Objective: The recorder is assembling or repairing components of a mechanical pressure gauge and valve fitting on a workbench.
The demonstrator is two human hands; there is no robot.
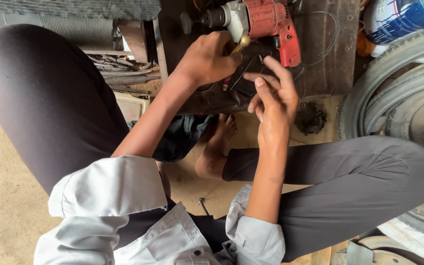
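1. Now our left hand is curled shut around a small brass-tipped tool. The tool's tip sticks up past our thumb, just under the red drill.
2. Our right hand is right beside the left one. Its fingers are partly spread, and the fingertips seem to pinch a thin wire. We cannot tell for sure, because the wire is so thin.
3. We think the wire could slip out, because it is tiny and only our fingertips touch it.
4. We think the brass tip could poke our right fingers, because both hands sit so close together.
5. The drill lies on the dark metal plate just above our hands. A bump from our left hand could push it.
6. Our left arm reaches up and across, with the wrist bent in. Our right arm goes straight up from our knee.
7. Our bare foot rests on the floor below both hands.
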